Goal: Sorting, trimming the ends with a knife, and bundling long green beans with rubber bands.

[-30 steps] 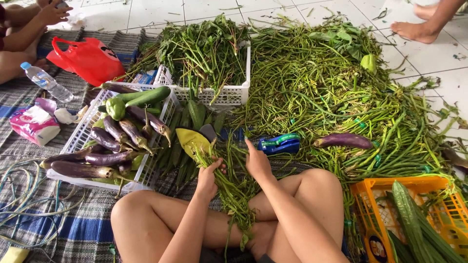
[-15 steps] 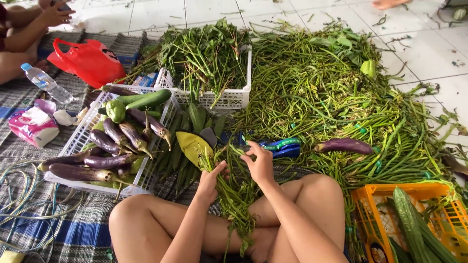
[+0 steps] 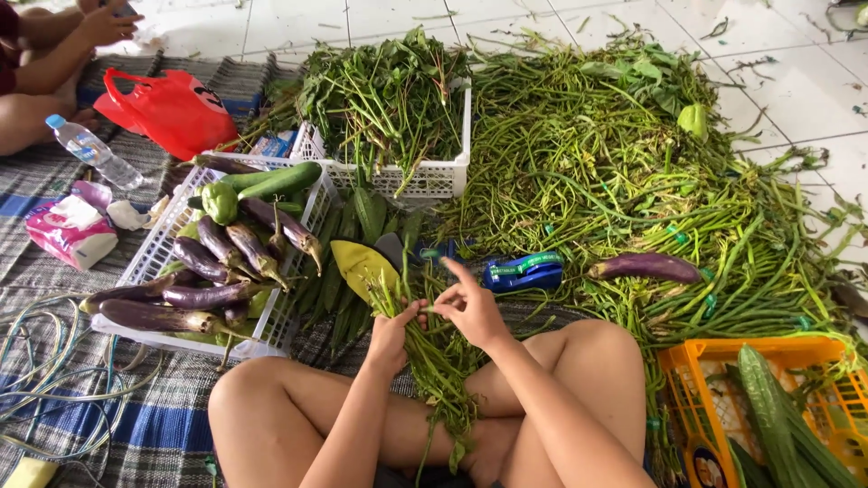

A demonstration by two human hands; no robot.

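My left hand (image 3: 391,336) has its fingers curled shut around a bunch of leafy green stems (image 3: 440,361), gripping it near the upper end. My right hand (image 3: 472,307) pinches the same bunch just beside the left, thumb and lower fingers closed on the stems while the index finger sticks out straight toward the upper left. The bunch hangs down from both hands, across my crossed legs, its leafy end trailing between my knees.

Just above my hands a yellow-green leaf (image 3: 360,267) lies on the mat, and to the right of it sits a blue tape dispenser (image 3: 523,271). A single purple eggplant (image 3: 644,267) rests further right, on the edge of a big heap of long beans (image 3: 624,172) spread over the tiled floor. To my left a white basket (image 3: 163,253) holds more eggplants (image 3: 194,294), a green pepper (image 3: 220,201) and a cucumber (image 3: 276,182). Behind it a second white crate (image 3: 425,181) is piled with leafy greens. An orange crate (image 3: 696,407) with long ridged gourds stands by my right knee. Far left I see a red plastic bag (image 3: 167,108), a water bottle (image 3: 90,149) and a pack of tissues (image 3: 70,230); another person's arm (image 3: 54,63) shows in the top corner
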